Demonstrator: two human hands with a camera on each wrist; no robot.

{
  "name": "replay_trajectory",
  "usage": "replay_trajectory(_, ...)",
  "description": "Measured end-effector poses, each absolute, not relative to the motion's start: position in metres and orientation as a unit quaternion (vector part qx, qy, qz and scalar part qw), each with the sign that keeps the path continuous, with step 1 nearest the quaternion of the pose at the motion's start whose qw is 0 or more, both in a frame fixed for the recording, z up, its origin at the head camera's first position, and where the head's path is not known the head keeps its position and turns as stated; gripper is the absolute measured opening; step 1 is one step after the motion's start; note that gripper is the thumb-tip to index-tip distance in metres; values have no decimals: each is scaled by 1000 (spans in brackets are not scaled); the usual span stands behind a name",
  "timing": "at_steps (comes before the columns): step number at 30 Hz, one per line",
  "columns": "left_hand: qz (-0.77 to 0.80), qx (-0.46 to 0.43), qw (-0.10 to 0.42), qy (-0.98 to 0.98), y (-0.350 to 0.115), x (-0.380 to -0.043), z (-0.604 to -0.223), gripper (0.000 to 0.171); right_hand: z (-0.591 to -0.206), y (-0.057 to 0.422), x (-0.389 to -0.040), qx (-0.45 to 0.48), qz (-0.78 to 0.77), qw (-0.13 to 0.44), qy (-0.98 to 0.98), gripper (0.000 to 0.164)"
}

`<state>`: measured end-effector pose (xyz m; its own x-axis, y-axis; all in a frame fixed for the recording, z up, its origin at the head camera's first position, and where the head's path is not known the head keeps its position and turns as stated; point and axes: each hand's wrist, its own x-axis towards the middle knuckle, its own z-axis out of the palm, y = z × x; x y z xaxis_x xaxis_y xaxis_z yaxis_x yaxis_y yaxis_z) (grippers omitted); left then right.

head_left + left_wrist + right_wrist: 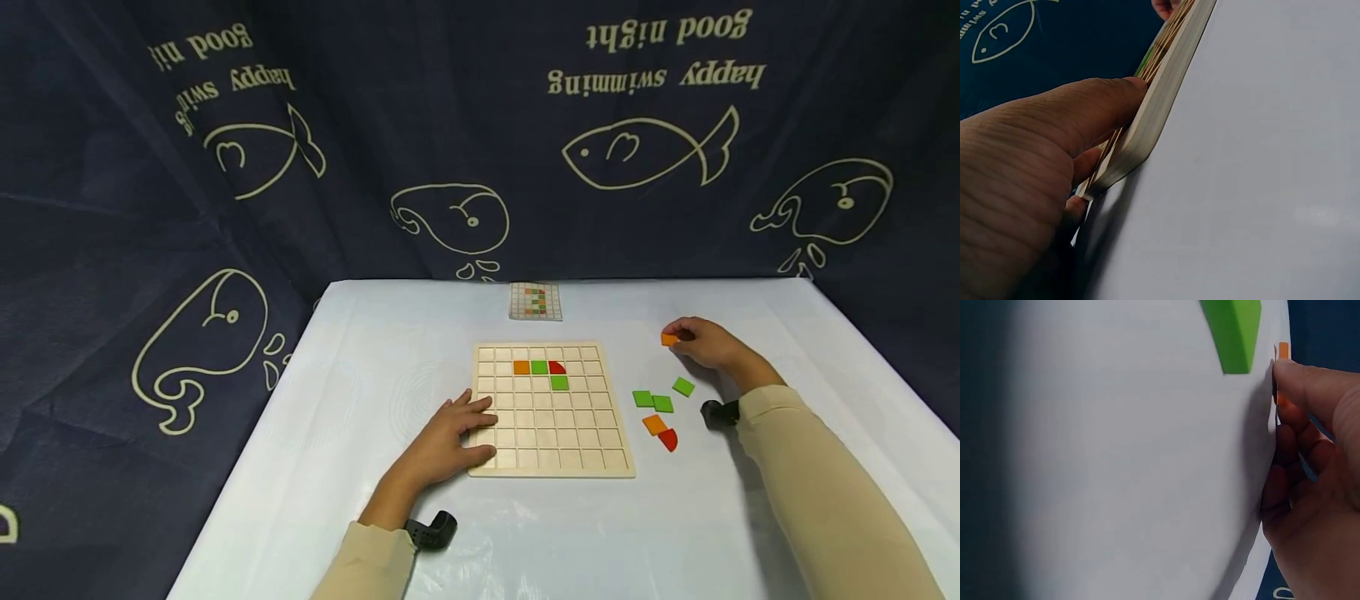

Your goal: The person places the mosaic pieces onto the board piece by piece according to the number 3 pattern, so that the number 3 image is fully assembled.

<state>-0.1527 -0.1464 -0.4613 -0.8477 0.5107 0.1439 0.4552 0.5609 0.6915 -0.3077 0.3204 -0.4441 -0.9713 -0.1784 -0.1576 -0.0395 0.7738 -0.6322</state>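
Observation:
A wooden grid board [555, 437] lies on the table. In its upper part sit an orange square tile [521, 367], a green square tile [539, 367], a red quarter-circle tile [557, 367] and another green tile [559, 382] under the red one. My left hand [450, 437] rests on the board's left edge with fingers spread; in the left wrist view the thumb [1104, 106] lies along the rim. At the right, my right hand [705, 343] pinches an orange square tile [669, 340], also visible as an orange edge [1284, 351] in the right wrist view.
Right of the board lie green tiles [663, 404], an orange tile [655, 425] and a red quarter-circle tile [668, 439]. A pattern card [536, 302] with a coloured grid lies behind the board. A dark printed curtain [480, 150] hangs beyond the white table [562, 542].

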Motion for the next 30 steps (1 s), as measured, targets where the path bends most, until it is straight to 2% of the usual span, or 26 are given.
replay_trajectory(15,372,270,38,887,-145,-153,-462,44,-425,311,-296,-68,-326,77,940,30)
replay_trajectory(30,382,271,40,883,-146,-154,-463,44,-407,282,-271,-137,-343,29,929,28)
